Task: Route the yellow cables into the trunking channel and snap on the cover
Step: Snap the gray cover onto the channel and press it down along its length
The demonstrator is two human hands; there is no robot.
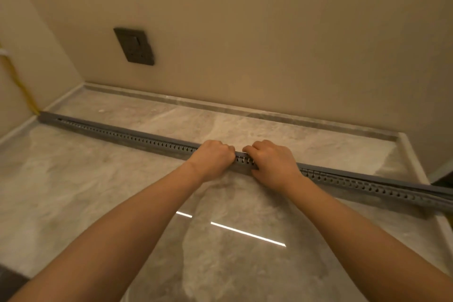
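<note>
My left hand (213,154) and right hand (269,162) curl tight round the trunking (122,133), pressing its cover (367,177). Left of them it looks snapped down; to their right, I judge, not yet seated.

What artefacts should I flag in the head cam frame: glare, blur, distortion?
Head view: warm, dim cast overall; two bright glare streaks on the glossy floor; wide-angle lens bows the straight trunking; yellow cables at the left edge are smeared; left hand and right hand look fairly sharp.
</note>
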